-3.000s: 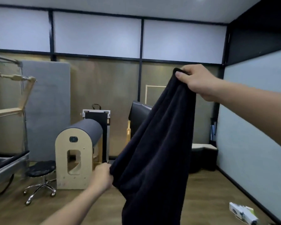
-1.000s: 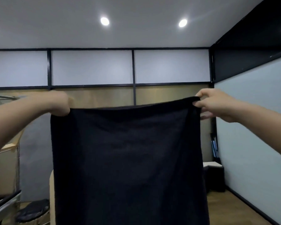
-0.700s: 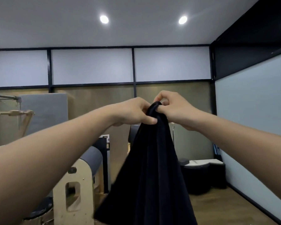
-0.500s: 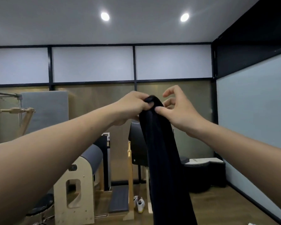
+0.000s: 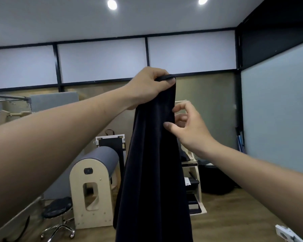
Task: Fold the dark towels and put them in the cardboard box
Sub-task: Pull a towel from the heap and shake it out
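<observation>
Left hand: raised at upper centre of frame, fingers curled tight over the bunched top edge of the dark towel, bearing it.

Dark towel: hangs straight down the middle of the frame in a narrow, doubled column, its lower end cut off by the bottom edge (in the air, touching no surface in view).

Right hand: just below and right of the left hand, thumb laid on the towel's front, fingers curled at its right edge. Whether they actually clamp the cloth cannot be told.

Behind, lower left: a wooden barrel-shaped apparatus and a black stool on the wood floor.
</observation>
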Demonstrator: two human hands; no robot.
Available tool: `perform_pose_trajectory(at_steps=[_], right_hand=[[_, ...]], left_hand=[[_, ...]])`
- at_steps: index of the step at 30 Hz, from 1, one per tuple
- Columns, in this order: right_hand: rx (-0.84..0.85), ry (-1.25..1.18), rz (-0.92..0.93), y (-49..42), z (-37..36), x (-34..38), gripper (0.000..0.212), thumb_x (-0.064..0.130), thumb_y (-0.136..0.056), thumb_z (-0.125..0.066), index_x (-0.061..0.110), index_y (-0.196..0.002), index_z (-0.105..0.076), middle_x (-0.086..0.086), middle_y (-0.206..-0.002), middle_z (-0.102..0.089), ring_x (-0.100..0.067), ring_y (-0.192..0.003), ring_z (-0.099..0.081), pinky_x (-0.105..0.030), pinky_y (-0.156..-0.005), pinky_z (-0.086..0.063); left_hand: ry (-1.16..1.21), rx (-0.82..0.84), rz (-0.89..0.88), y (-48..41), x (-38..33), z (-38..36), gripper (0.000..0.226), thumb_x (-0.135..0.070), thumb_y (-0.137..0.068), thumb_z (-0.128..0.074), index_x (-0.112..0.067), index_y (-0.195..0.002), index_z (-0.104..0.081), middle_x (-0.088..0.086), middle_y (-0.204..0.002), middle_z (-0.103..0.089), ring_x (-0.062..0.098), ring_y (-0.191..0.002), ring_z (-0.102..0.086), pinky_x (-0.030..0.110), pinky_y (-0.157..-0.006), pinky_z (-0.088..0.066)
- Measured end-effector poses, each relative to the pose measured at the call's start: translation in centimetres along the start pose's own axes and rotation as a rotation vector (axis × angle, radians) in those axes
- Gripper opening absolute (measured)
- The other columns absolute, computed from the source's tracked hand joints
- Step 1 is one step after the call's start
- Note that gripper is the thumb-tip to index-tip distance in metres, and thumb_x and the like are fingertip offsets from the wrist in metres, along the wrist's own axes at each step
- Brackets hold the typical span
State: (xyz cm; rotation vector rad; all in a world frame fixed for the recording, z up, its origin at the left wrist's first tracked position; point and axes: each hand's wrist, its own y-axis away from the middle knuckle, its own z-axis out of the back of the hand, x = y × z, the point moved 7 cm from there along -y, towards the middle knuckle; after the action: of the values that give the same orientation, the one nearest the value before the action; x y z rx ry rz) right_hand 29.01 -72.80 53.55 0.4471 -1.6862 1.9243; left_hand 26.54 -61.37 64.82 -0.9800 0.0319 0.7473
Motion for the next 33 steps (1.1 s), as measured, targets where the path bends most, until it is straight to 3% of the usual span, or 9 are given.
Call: perform_pose_trajectory(at_steps=[3,8,14,17,21,24,29,31,33], right_hand=[[0.05,0.009,-0.016,0.7,-1.5,-0.8,0.031,0.03,-0.076,-0.075,0.04,-0.087,-0.048,-0.006,-0.087,-0.071,-0.024,-0.079,-0.069,-0.052,-0.08,-0.057],[0.301,0.032,-0.11,3.8,-5.1,-3.3,0.016,0.021,-0.084,-0.076,0.034,-0.091,-0.069,0.014,-0.091,-0.074,0.0,-0.089,-0.068,-0.02,-0.077,-0.053],[0.605,0.116,-0.41,10.6,-7.1,-10.4,0.01,0.022,-0.084,-0.076,0.031,-0.08,-0.072,0.015,-0.082,-0.074,0.003,-0.084,-0.068,-0.018,-0.077,-0.052],[0.621,0.212,-0.458,12.3,-5.6,-13.1,0.024,0.02,-0.082,-0.077,0.04,-0.07,-0.073,0.015,-0.084,-0.074,0.001,-0.089,-0.067,-0.021,-0.083,-0.053],[0.642,0.314,-0.447,12.6,-4.5,-15.3,0.038,0.021,-0.081,-0.078,0.051,-0.06,-0.069,0.026,-0.071,-0.069,0.004,-0.075,-0.066,-0.014,-0.068,-0.05],[0.523,0.471,-0.324,10.1,-3.3,-15.5,0.027,0.025,-0.078,-0.08,0.044,-0.063,-0.069,0.024,-0.06,-0.064,0.003,-0.065,-0.06,-0.017,-0.063,-0.047],[-0.039,0.526,-0.14,1.2,1.7,-8.8,0.002,0.014,-0.077,-0.078,0.013,-0.076,-0.076,-0.004,-0.063,-0.065,-0.02,-0.067,-0.059,-0.03,-0.059,-0.036],[-0.128,0.516,-0.055,-1.5,2.0,-4.8,0.002,0.011,-0.075,-0.074,0.011,-0.074,-0.074,-0.004,-0.061,-0.062,-0.019,-0.067,-0.058,-0.028,-0.059,-0.033],[-0.111,0.533,0.038,-3.3,0.9,-1.1,0.004,0.01,-0.075,-0.071,0.013,-0.074,-0.074,-0.002,-0.063,-0.06,-0.018,-0.069,-0.056,-0.023,-0.061,-0.031]], left_hand=[[-0.029,-0.049,0.004,-0.1,0.4,1.5,0.031,-0.025,-0.098,-0.06,-0.003,-0.077,-0.057,-0.002,-0.064,-0.041,0.007,-0.055,-0.037,0.02,-0.051,-0.031],[0.023,-0.19,0.043,-0.2,1.8,4.6,0.026,-0.027,-0.098,-0.061,-0.013,-0.075,-0.061,0.001,-0.071,-0.049,0.012,-0.065,-0.046,0.024,-0.061,-0.038],[0.096,-0.434,0.057,0.9,3.6,12.1,0.023,-0.027,-0.096,-0.063,-0.02,-0.075,-0.065,-0.001,-0.077,-0.059,0.012,-0.074,-0.056,0.027,-0.071,-0.048],[0.059,-0.551,0.096,2.4,5.2,17.2,0.024,-0.033,-0.095,-0.063,-0.024,-0.072,-0.064,-0.002,-0.077,-0.058,0.013,-0.073,-0.056,0.028,-0.068,-0.05],[0.042,-0.665,0.144,4.2,7.5,22.0,0.023,-0.033,-0.097,-0.06,-0.025,-0.076,-0.061,-0.007,-0.076,-0.055,0.003,-0.063,-0.054,0.019,-0.057,-0.049],[0.074,-0.715,0.218,5.5,9.1,24.0,0.024,-0.037,-0.095,-0.061,-0.024,-0.075,-0.06,-0.007,-0.074,-0.054,0.005,-0.065,-0.056,0.02,-0.058,-0.05],[0.02,-0.829,0.439,6.4,20.4,32.7,0.029,-0.058,-0.08,-0.052,-0.033,-0.085,-0.067,-0.002,-0.097,-0.069,0.026,-0.101,-0.068,0.04,-0.088,-0.055],[-0.031,-0.756,0.502,6.6,19.8,30.1,0.025,-0.046,-0.083,-0.049,-0.03,-0.087,-0.068,0.002,-0.101,-0.07,0.029,-0.103,-0.068,0.04,-0.088,-0.054],[-0.045,-0.632,0.483,7.5,14.5,22.5,0.021,-0.022,-0.089,-0.052,-0.024,-0.075,-0.067,-0.003,-0.084,-0.067,0.015,-0.084,-0.064,0.026,-0.077,-0.05]])
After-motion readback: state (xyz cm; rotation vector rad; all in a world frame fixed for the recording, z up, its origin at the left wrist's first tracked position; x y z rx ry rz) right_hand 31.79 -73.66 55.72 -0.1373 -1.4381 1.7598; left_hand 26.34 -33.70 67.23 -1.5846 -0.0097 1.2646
